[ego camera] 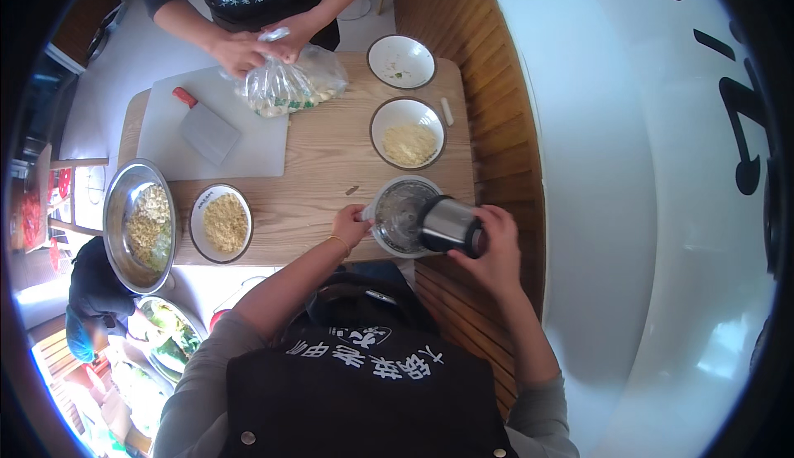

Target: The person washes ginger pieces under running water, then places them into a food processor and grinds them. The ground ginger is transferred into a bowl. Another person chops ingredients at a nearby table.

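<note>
My left hand (353, 229) grips the side of a clear food chopper bowl (397, 216) near the table's front edge. Food residue clings to the inside of the bowl, and a central shaft shows in it. My right hand (499, 250) holds the chopper's steel and black motor unit (451, 224), tilted on its side over the right part of the bowl and hiding that part. Just beyond the chopper stands a white bowl of pale yellow minced food (409, 144).
Across the wooden table (329, 148), a co-worker's hands (263, 48) hold a plastic bag (291, 85). A cleaver (209, 132) lies on a white cutting board (254, 154). Left are a steel basin (111, 228) and a bowl of minced food (224, 222). A wood-panelled wall (505, 148) borders the right.
</note>
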Motion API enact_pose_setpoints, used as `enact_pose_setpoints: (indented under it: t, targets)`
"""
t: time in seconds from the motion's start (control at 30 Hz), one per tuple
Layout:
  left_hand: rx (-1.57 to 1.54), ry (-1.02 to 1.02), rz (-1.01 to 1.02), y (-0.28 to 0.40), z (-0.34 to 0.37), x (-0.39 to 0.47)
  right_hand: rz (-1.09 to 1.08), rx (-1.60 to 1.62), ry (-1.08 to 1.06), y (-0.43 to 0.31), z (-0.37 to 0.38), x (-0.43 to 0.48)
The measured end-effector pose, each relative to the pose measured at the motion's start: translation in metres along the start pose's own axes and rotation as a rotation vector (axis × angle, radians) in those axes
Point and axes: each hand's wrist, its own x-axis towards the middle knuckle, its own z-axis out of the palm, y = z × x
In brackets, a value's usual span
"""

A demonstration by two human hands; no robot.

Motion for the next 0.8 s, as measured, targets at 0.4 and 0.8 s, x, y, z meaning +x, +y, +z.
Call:
enact_pose_setpoints:
  t: [0.4, 0.8]
  targets:
    - [-0.022, 0.004, 0.022, 0.001, 0.039, 0.014, -0.133, -0.261, -0.218, -0.022, 0.027, 0.038]
    - [0.163, 0.071, 0.231, 0.007, 0.039, 0.009, 0.466, -0.465, 0.003, -0.050, 0.070, 0.048]
